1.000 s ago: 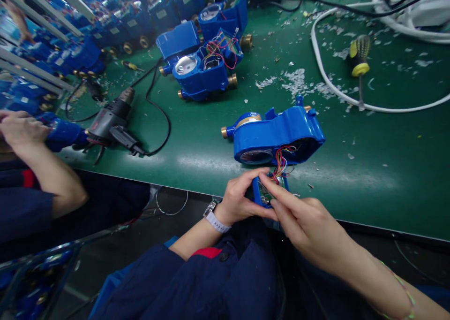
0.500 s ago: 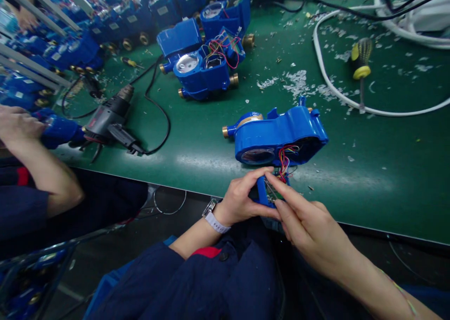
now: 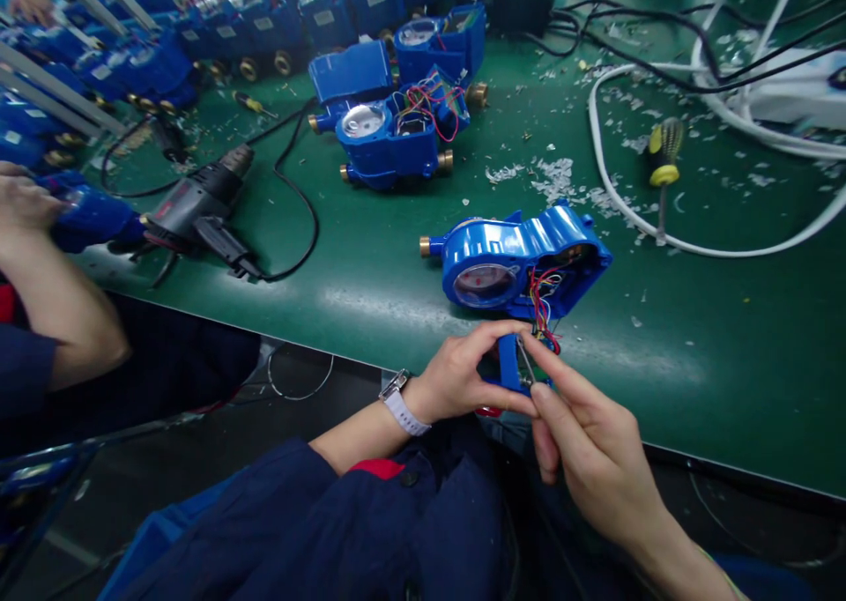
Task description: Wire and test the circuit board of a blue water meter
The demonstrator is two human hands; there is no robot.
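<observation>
A blue water meter [image 3: 522, 262] lies tipped on the green table [image 3: 370, 266] near its front edge, its dial facing me. Coloured wires [image 3: 545, 306] run from its open body down to a small blue module [image 3: 510, 365] with a circuit board. My left hand [image 3: 463, 376] grips that module from the left, thumb and fingers closed round it. My right hand [image 3: 588, 447] pinches the module's right edge, with the forefinger laid along a thin metal part there.
A corded drill [image 3: 198, 209] lies at the left, beside another person's arm [image 3: 46, 275] holding a blue part. More blue meters [image 3: 397, 129] stand behind. A yellow-handled screwdriver [image 3: 663, 165], white cable [image 3: 634, 213] and plastic scraps lie at the right.
The meter has tipped so that its dial faces me more. Both hands turned the small module more upright and edge-on; my right fingers slid from its face down onto its edge.
</observation>
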